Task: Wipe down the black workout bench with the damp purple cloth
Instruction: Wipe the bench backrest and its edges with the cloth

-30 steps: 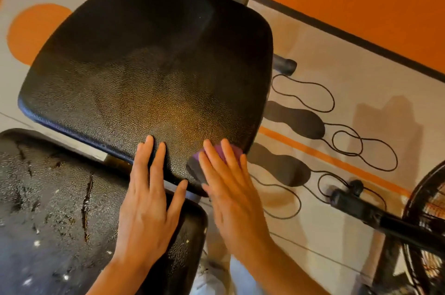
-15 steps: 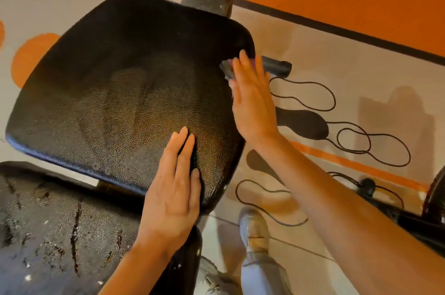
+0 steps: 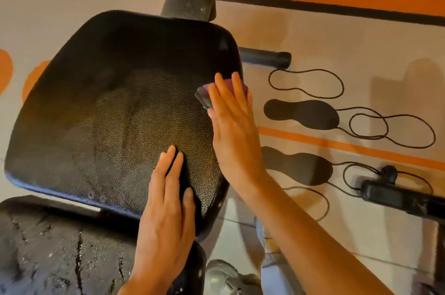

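Head view looks down on my right hand point(image 3: 232, 123), fingers straight and flat together, pressing the purple cloth point(image 3: 207, 93) against the right edge of the black workout bench point(image 3: 108, 111), on its seat pad. Only a folded corner of the cloth shows past my fingertips. My left hand point(image 3: 168, 208) lies flat, fingers together, near the pad's lower right corner, steadying it. The cloth looks soft, thin and limp, so I judge it would bunch or slide out if pushed by an edge; a flat palm over its middle seems the best hold. The pebbled vinyl is firm, probably gives some drag, and takes pressure well. A second, cracked pad point(image 3: 48, 251) sits nearer me.
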Motion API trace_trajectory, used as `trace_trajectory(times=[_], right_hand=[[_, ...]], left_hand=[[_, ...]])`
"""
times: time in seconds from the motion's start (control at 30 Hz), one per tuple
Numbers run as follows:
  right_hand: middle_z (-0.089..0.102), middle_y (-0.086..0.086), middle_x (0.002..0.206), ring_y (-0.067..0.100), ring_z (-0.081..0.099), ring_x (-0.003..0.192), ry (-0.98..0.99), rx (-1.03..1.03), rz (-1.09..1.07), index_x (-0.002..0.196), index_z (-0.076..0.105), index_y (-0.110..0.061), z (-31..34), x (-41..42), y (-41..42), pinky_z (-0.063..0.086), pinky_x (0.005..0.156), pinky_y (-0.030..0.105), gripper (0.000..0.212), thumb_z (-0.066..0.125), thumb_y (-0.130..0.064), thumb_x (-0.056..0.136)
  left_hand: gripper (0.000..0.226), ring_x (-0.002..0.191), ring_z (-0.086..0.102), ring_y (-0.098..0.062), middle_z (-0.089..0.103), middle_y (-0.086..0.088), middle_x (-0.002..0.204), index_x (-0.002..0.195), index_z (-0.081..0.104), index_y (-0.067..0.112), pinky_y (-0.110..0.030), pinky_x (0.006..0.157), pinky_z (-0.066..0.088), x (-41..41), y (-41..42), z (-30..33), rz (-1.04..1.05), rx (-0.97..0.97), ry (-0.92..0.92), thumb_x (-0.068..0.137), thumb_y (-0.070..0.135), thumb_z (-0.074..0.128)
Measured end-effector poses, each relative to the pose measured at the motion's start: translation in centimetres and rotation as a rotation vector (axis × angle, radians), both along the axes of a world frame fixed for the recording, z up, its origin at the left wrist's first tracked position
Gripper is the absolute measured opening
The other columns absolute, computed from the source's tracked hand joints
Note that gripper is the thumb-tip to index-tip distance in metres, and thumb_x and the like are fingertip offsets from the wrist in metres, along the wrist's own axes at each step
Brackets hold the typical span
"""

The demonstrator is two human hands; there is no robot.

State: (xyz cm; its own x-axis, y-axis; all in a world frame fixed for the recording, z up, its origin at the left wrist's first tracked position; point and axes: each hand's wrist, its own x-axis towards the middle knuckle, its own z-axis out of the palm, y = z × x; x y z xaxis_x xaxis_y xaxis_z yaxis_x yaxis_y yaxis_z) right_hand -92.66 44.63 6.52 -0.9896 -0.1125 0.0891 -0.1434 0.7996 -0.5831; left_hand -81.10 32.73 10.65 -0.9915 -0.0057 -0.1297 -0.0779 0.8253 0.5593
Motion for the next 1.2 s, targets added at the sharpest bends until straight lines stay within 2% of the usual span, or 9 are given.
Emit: trace_trajectory(times=[0.13,0.3,0.4,0.47,0.57,0.73,0.83,1.07,1.2], right_hand=[[0.033,0.007,0.154,0.027,0.017,0.147,0.012,-0.130,0.161,0.144,0.039,-0.008,1.2,8.4,0.7,0.027,0.115,0.049,0.048,0.047,-0.010,0.097],[0.030,0.006,0.156,0.022,0.010,0.149,-0.034,-0.261,0.020,0.145,0.038,-0.010,0.1,0.0,1.0,0.021,0.119,0.048,0.053,0.054,-0.004,0.094],[0.036,-0.005,0.153,0.002,0.014,0.145,-0.244,-0.712,-0.076,0.145,0.038,-0.021,1.5,-3.7,2.7,0.022,0.120,0.032,0.043,0.037,-0.017,0.103],[0.066,-0.010,0.112,-0.002,0.056,0.113,-0.350,-1.033,-0.179,0.129,0.049,-0.035,2.2,-4.1,4.3,0.048,0.093,0.019,0.032,0.035,-0.022,0.104],[0.067,-0.021,0.066,-0.008,0.064,0.068,-0.399,-1.256,-0.305,0.098,0.057,-0.037,1.4,-4.1,6.4,0.046,0.058,0.007,0.028,0.037,-0.018,0.103],[0.070,-0.030,0.088,-0.014,0.062,0.093,-0.429,-1.452,-0.326,0.103,0.060,-0.040,-0.7,-4.7,6.5,0.045,0.074,0.002,0.032,0.039,-0.016,0.102],[0.072,-0.012,0.106,0.004,0.065,0.107,-0.455,-1.620,-0.367,0.115,0.064,-0.027,-1.0,-4.6,5.1,0.050,0.082,0.012,0.031,0.039,-0.013,0.101],[0.069,-0.018,0.085,-0.005,0.063,0.083,-0.508,-1.481,-0.253,0.088,0.066,-0.038,-1.4,-11.6,5.2,0.048,0.070,0.007,0.032,0.038,-0.032,0.102],[0.067,0.015,0.095,0.018,0.061,0.085,-0.415,-1.273,-0.131,0.112,0.068,-0.013,-2.3,-13.6,4.2,0.043,0.071,0.018,0.036,0.043,-0.035,0.100]], left_hand=[[0.057,0.150,0.015,-0.006,0.016,0.010,0.161,0.153,0.024,0.020,-0.008,0.115,0.011,-0.7,0.1,0.2,0.004,-0.001,-0.022,0.098,0.035,0.032],[0.057,0.146,0.012,0.007,0.012,0.022,0.159,0.153,0.024,0.027,0.003,0.107,0.010,-4.5,1.8,0.4,-0.050,-0.034,-0.008,0.098,0.042,0.030],[0.052,0.146,0.013,0.007,0.013,0.023,0.158,0.152,0.026,0.026,0.001,0.109,0.012,-7.9,3.3,0.2,-0.072,-0.037,0.021,0.102,0.035,0.034],[0.052,0.147,0.016,0.002,0.015,0.018,0.159,0.152,0.028,0.023,-0.011,0.116,0.018,-10.0,4.2,0.1,-0.118,-0.030,0.062,0.101,0.032,0.035],[0.049,0.147,0.021,-0.004,0.015,0.017,0.158,0.152,0.028,0.024,-0.024,0.117,0.028,-12.8,5.1,-0.1,-0.142,-0.033,0.067,0.103,0.033,0.033],[0.053,0.144,0.031,-0.007,0.015,0.020,0.157,0.152,0.027,0.025,-0.038,0.109,0.044,-14.9,5.5,-1.1,-0.172,-0.060,0.045,0.101,0.036,0.033],[0.049,0.146,0.025,-0.003,0.018,0.020,0.157,0.152,0.027,0.025,-0.037,0.114,0.037,-14.8,5.5,-1.7,-0.158,-0.078,0.085,0.104,0.033,0.032],[0.052,0.146,0.020,0.001,0.018,0.028,0.155,0.151,0.029,0.032,-0.018,0.116,0.022,-14.8,5.6,-2.2,-0.125,-0.106,0.119,0.098,0.035,0.031],[0.053,0.146,0.022,0.000,0.020,0.027,0.156,0.150,0.032,0.031,-0.012,0.114,0.020,-15.0,5.5,-2.6,-0.100,-0.097,0.127,0.097,0.037,0.028]])
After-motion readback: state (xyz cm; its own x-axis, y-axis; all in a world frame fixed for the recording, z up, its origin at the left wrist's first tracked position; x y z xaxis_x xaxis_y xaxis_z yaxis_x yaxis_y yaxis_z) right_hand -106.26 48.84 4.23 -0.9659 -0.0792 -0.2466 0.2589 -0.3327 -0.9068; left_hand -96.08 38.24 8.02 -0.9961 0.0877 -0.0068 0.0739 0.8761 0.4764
